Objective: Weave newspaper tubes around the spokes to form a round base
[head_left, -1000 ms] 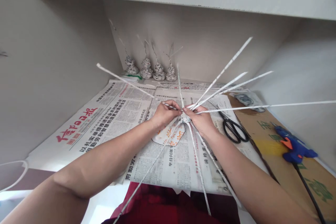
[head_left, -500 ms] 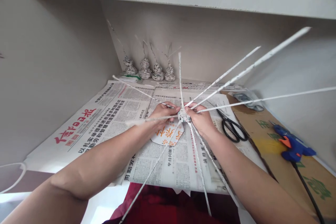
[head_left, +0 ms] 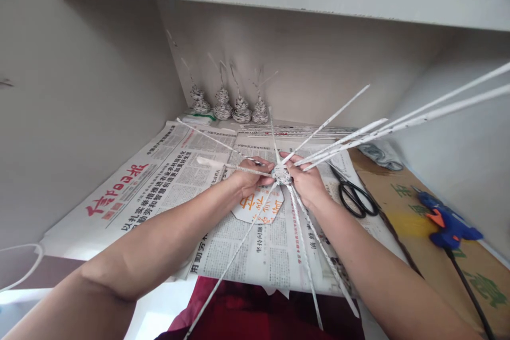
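Note:
Between my hands is a small woven knot of rolled newspaper (head_left: 282,174), with several long paper strips radiating from it in all directions. My left hand (head_left: 254,174) pinches its left side, thumb and fingers closed, one strip running along the palm. On the right side, my right hand (head_left: 303,176) is closed around the weave and the bases of several strips, such as a long paper strip (head_left: 414,118) that stretches to the upper right. Below the knot lies a white card with orange characters (head_left: 255,206), partly crossed by a strip.
Newspaper sheets (head_left: 153,186) cover the table. Black scissors (head_left: 356,196) lie right of my hand, and a blue glue gun (head_left: 450,223) rests on cardboard (head_left: 410,218). Several woven paper gourds (head_left: 241,110) stand at the back wall, near a row of paper sticks (head_left: 306,132).
The strips on the right have swung lower and further right. The strip pointing to the back now leans lower. Both hands stay closed on the weave at nearly the same place.

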A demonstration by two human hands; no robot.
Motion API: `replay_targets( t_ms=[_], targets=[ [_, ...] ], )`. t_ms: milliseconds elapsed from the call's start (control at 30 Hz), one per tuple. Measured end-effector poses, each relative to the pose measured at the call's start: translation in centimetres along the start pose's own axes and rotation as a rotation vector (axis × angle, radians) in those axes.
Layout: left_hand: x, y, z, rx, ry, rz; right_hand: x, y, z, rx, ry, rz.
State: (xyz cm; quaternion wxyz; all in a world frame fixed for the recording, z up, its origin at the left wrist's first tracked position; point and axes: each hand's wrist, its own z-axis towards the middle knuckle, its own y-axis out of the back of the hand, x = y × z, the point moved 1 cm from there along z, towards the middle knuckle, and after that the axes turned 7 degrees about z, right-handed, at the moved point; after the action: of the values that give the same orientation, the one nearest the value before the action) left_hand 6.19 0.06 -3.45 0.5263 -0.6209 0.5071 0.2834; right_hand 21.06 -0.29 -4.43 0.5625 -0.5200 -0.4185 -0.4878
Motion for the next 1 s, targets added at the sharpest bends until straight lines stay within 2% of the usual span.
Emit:
replay_targets(
  t_ms=[100, 300, 700, 1000],
  targets=[
    [0.12, 0.07, 0.19, 0.012, 0.028, 0.006, 0.2, -0.15, 0.01, 0.007, -0.027, 0.018],
    [-0.27, -0.09, -0.03, 0.079, 0.051, 0.077, 0.13, 0.16, 0.0, 0.035, 0.033, -0.073],
    [-0.34, -0.48, -0.43, 0.031, -0.011, 0.085, 0.84, -0.03, -0.2, 0.07, -0.076, 0.072],
    [-0.29, -0.71, -0.48, 0.016, -0.005, 0.095, 0.31, 0.07, -0.11, -0.111, -0.01, -0.075]
  ],
)
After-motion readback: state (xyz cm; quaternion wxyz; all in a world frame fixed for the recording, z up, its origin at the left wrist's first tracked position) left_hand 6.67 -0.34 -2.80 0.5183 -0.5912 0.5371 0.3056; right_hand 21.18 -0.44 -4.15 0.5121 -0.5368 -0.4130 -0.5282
